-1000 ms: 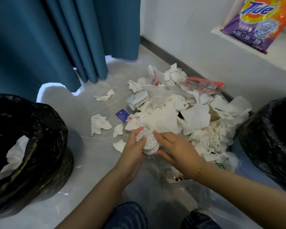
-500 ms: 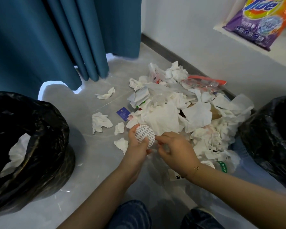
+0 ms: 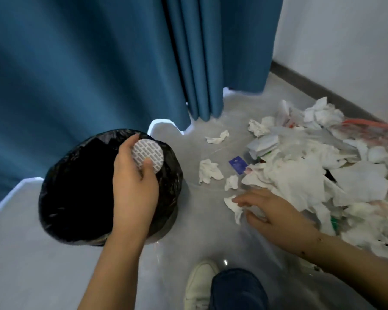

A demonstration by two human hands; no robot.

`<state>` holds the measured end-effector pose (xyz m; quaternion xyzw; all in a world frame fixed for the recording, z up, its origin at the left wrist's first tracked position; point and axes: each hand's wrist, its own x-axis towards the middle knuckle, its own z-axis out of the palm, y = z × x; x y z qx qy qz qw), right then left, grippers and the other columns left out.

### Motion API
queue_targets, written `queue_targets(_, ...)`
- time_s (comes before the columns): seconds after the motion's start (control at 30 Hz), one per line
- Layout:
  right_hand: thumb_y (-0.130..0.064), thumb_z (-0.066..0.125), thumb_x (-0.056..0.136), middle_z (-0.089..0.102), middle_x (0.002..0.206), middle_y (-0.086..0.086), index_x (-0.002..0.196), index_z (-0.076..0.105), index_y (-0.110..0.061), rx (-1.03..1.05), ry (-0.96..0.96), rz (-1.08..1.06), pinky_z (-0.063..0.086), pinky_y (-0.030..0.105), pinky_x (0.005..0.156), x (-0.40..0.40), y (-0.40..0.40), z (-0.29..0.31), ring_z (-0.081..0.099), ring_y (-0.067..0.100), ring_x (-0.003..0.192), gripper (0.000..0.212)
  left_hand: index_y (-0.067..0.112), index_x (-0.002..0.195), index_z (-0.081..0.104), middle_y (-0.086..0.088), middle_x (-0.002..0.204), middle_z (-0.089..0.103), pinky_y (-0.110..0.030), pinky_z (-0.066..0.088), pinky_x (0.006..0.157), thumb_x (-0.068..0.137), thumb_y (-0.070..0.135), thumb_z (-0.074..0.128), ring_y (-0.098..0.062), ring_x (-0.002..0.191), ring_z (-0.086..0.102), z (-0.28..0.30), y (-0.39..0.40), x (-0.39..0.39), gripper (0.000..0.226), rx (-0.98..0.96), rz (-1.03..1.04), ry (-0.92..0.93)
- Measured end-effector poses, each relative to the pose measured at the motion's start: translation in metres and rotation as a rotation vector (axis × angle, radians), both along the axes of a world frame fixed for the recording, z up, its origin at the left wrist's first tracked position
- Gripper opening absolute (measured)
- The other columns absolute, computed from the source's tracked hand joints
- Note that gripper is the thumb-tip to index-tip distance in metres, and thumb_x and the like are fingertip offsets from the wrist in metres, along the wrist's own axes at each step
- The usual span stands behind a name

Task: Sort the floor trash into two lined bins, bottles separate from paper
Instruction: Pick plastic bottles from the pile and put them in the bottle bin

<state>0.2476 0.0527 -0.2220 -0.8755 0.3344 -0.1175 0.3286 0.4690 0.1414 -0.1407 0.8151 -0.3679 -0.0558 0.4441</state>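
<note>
Seen from the head camera, the left hand [image 3: 133,186] held a round white patterned disc [image 3: 147,157] over the mouth of a bin [image 3: 61,175] lined with a black bag, thumb and fingers pinching the disc at its edges, above the rim on the side nearest the pile. The right hand [image 3: 271,212] reached low to the floor [image 3: 188,231], its fingers loosely spread and touching a crumpled tissue [image 3: 233,205] at the near edge of the trash pile [image 3: 311,175]; whether it had closed on the tissue could not be told. More scraps of tissue and a small blue card [image 3: 238,164] lay on the floor between bin and pile, and a blue curtain [image 3: 99,63] hung behind. The second bin was out of view. To drop the disc well, the left hand would likely do best to move further over the dark opening before letting go, since the disc sat close to the rim and a light, flat piece could catch the bag's edge and slide out. The right hand could meanwhile gather the tissue fully into its fingers, so nothing trailed on the way to the same bin.
</note>
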Motion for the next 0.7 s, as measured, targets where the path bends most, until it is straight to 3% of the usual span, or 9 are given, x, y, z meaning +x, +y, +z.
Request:
queue_targets(0.1,-0.024,0.053,0.093,0.044,0.12,-0.026,0.126,0.052,-0.036,-0.023,0.069,0.073,0.013,-0.011,0.086,-0.006,0.007,-0.002,0.033,-0.013,0.109,0.035,0.019,0.139,0.036,-0.011,0.135,0.043,-0.035,0.039,0.088,0.093,0.012,0.047,-0.029,0.114,0.049,-0.009,0.007,0.025,0.048,0.254,0.085,-0.086)
queue_targets(0.17,-0.026,0.052,0.094,0.043,0.122,-0.028,0.127,0.05,-0.038,0.0,0.103,0.058,0.015,-0.008,0.09,-0.015,0.007,-0.005,0.035,-0.012,0.113,0.035,0.017,0.139,0.039,-0.015,0.138,0.041,-0.044,0.038,0.094,0.092,0.016,0.05,-0.037,0.121,0.041,-0.014,0.005,0.031,0.049,0.499,0.087,-0.148)
queue_targets(0.23,-0.025,0.054,0.092,0.051,0.124,-0.021,0.122,0.053,-0.036,0.074,0.117,-0.008,0.026,0.003,0.098,-0.029,0.005,-0.006,0.045,-0.006,0.114,0.032,0.015,0.135,0.047,-0.013,0.138,0.043,-0.048,0.036,0.1,0.091,0.018,0.052,-0.036,0.125,0.037,-0.015,-0.002,0.026,0.044,0.49,0.061,-0.248)
queue_targets(0.3,-0.021,0.059,0.089,0.058,0.117,-0.017,0.114,0.056,-0.039,0.145,0.08,-0.105,0.038,0.014,0.094,-0.048,0.002,-0.005,0.052,-0.004,0.106,0.031,0.014,0.127,0.055,-0.009,0.131,0.05,-0.039,0.034,0.101,0.09,0.015,0.054,-0.031,0.121,0.04,-0.014,-0.009,0.012,0.037,0.325,-0.019,-0.347)
queue_targets(0.37,-0.018,0.061,0.086,0.06,0.108,-0.017,0.108,0.06,-0.038,0.172,0.102,-0.148,0.043,0.017,0.09,-0.072,-0.003,-0.004,0.054,-0.003,0.099,0.03,0.014,0.12,0.059,-0.005,0.124,0.055,-0.02,0.027,0.096,0.088,0.009,0.054,-0.022,0.114,0.043,-0.017,-0.018,-0.012,0.033,0.19,-0.168,-0.399)
queue_targets(0.43,-0.015,0.065,0.083,0.059,0.1,-0.019,0.101,0.063,-0.036,0.153,0.183,-0.159,0.044,0.011,0.082,-0.102,-0.008,-0.005,0.054,-0.003,0.092,0.027,0.017,0.118,0.06,0.001,0.119,0.056,-0.012,0.025,0.09,0.089,0.009,0.054,-0.013,0.11,0.043,-0.027,-0.028,-0.045,0.031,0.147,-0.364,-0.364)
queue_targets(0.57,0.001,0.067,0.077,0.058,0.095,-0.006,0.095,0.061,-0.029,0.134,0.268,-0.384,0.037,0.01,0.068,-0.17,-0.009,-0.022,0.052,0.004,0.085,0.036,0.025,0.118,0.059,0.006,0.119,0.058,-0.029,0.041,0.091,0.093,0.02,0.05,-0.014,0.11,0.05,-0.07,-0.052,-0.123,0.027,0.262,-0.824,-0.366)
queue_targets(0.7,0.004,0.071,0.073,0.061,0.097,0.004,0.095,0.062,-0.022,0.158,0.278,-0.616,0.039,0.024,0.073,-0.211,0.009,-0.051,0.058,0.022,0.09,0.035,0.021,0.127,0.053,-0.001,0.127,0.054,-0.037,0.041,0.094,0.091,0.025,0.052,-0.021,0.115,0.047,-0.119,-0.065,-0.185,0.035,0.467,-1.19,-0.374)
